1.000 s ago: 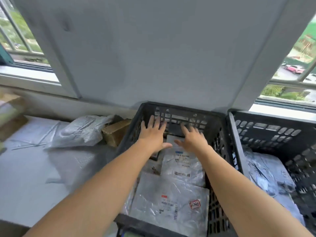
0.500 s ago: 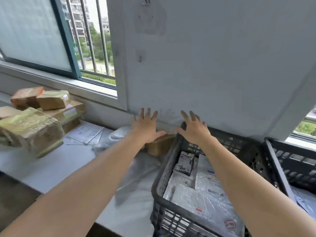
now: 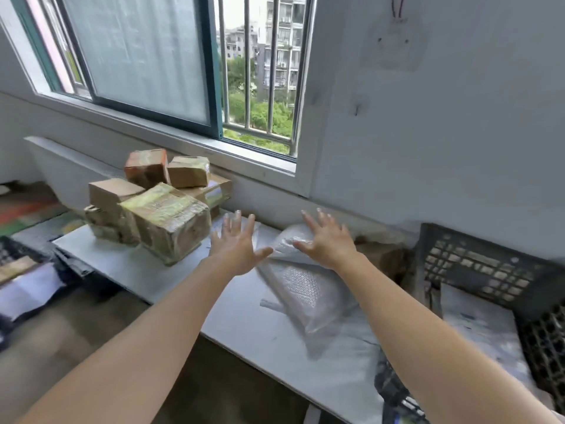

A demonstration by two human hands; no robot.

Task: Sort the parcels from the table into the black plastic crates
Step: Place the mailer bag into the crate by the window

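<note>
Table [image 3: 143, 267]: white, set under the window [image 3: 146, 65], its long side running along the wall.

Left hand [image 3: 237, 250]: flat, palm down, fingers spread, holding nothing. It is over the middle of the table; contact with the top cannot be told.

Right hand [image 3: 325, 240]: also flat, fingers spread, gripping nothing. It is over the far end of the bubble parcel [image 3: 308, 292], thumb at the parcel's crumpled top edge. Touching or just above: cannot tell.

Bubble parcel: clear bubble-wrap bag lying flat at mid-table, just right of the left hand, with its near end toward the table's front edge. No label shows on it.

Boxes [image 3: 122, 197]: a pile of cardboard parcels at the table's left end, against the wall side.
- The big box [image 3: 171, 221] sits tilted at the front of the pile, wound in yellowish tape. Any print is too blurred to read.
- The orange box [image 3: 146, 171] is on top at the back. Its markings are not legible.

Brown box [image 3: 383, 258]: at the table's right end beyond the bubble parcel, blurred.

Crate [image 3: 477, 270]: black lattice plastic, just off the table's right end. A flat grey parcel [image 3: 483, 325] lies inside, and the faint bluish marks on it are unreadable.
</note>
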